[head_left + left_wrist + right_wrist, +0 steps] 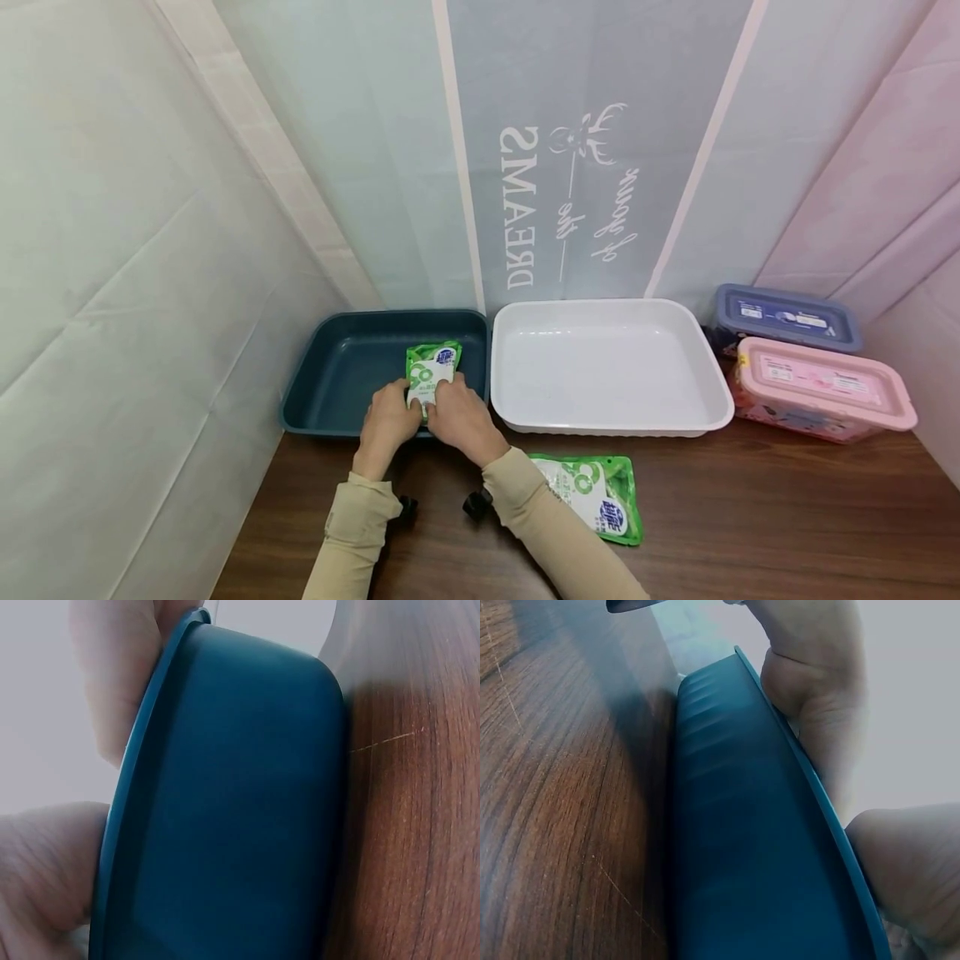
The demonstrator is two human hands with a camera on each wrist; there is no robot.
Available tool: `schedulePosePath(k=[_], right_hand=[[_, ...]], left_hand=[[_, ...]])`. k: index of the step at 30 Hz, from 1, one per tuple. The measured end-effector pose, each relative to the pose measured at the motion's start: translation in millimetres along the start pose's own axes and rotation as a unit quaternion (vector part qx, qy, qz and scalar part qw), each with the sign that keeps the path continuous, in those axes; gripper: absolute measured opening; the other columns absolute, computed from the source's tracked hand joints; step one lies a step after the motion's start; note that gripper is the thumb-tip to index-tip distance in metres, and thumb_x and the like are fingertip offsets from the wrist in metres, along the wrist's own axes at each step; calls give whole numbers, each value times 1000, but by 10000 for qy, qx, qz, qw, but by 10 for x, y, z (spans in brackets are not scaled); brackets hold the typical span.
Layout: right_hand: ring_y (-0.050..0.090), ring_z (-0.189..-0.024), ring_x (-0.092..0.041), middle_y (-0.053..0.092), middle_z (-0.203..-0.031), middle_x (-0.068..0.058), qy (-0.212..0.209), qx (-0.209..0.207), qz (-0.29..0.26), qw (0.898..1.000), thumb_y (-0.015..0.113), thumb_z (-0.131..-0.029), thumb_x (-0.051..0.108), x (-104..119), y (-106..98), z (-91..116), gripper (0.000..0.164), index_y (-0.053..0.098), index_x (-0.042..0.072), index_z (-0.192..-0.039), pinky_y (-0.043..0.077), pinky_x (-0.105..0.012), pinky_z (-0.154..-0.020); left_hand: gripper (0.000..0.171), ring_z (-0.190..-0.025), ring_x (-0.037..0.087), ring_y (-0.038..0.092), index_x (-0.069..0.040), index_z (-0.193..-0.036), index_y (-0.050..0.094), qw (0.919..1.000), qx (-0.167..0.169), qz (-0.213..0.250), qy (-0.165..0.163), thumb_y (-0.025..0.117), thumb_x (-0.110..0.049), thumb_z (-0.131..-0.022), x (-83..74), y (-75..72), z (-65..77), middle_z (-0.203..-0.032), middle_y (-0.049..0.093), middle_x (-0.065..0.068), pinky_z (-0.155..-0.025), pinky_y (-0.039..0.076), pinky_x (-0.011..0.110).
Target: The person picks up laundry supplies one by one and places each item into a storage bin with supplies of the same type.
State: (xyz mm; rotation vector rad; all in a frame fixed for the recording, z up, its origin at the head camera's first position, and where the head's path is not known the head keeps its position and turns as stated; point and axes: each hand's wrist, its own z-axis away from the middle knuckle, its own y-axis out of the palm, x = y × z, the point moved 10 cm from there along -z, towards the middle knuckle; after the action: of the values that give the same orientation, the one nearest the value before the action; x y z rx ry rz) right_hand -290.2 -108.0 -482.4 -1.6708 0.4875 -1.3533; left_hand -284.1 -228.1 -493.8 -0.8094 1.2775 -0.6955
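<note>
A green-and-white pouch (431, 377) with a blue round logo is held between both hands over the right part of a dark teal tray (315, 367). My left hand (390, 417) grips its left side, thumb on the printed face. On the opposite edge my right hand (461, 417) holds it the same way. Both hands reach over the tray's near rim, and the hidden fingers lie behind the pouch. Each wrist view shows the tray's outer wall (240, 772) close up, with parts of the hand (810, 697) right at the rim.
To the right stands a white tray (611, 367) beside the teal one. A second green-and-white pouch (585, 492) lies on the wooden table (750, 517), partly under my right sleeve. Two lidded boxes, one pink (825, 383) and one blue (787, 317), stand farther right. Curtain-like cloth (600, 83) hangs behind.
</note>
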Motion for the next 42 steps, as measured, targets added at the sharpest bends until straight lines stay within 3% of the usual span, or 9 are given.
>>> schedulePosePath(k=[6, 13, 21, 32, 42], right_hand=[[55, -60, -20, 63, -117, -31, 11, 9, 106, 9999, 65, -107, 24, -7, 5, 18, 31, 73, -6, -106, 49, -32, -51], [56, -59, -21, 66, -110, -28, 18, -29, 320, 9995, 64, -107, 26, -1, 14, 23, 32, 74, -1, -95, 50, -33, -51], [59, -65, -22, 66, -101, -23, -2, -26, 699, 9975, 63, -103, 16, 39, 38, 26, 25, 75, -1, -90, 55, -38, -55], [61, -73, -27, 65, -98, -21, -239, -89, 595, 9979, 65, -100, 12, 90, 18, 60, 24, 72, 0, -81, 56, -38, -60], [64, -85, -31, 69, -103, -20, -430, -363, 674, 9961, 67, -102, 14, 140, -105, 87, 20, 73, -4, -93, 60, -42, -69]], left_hand=[[48, -113, 46, 69, 6, -149, 56, 9998, 156, -122, -42, 59, -16, -106, 1, 47, 1, -145, 60, 31, -84, 60, 55], [50, -121, 46, 65, 6, -150, 55, 9997, 183, -144, -121, 60, -17, -106, -9, 55, 2, -147, 58, 30, -92, 58, 57], [45, -125, 48, 62, 8, -146, 57, 9997, 133, -213, -52, 56, -14, -107, 1, 22, 9, -143, 59, 31, -100, 56, 60], [38, -118, 45, 65, 8, -142, 61, 9998, -51, -186, 87, 49, -9, -109, -10, 7, 48, -134, 63, 28, -96, 57, 58], [36, -119, 45, 64, 6, -139, 64, 9986, -308, -79, 416, 47, -4, -108, -77, -30, 33, -136, 63, 27, -97, 57, 58]])
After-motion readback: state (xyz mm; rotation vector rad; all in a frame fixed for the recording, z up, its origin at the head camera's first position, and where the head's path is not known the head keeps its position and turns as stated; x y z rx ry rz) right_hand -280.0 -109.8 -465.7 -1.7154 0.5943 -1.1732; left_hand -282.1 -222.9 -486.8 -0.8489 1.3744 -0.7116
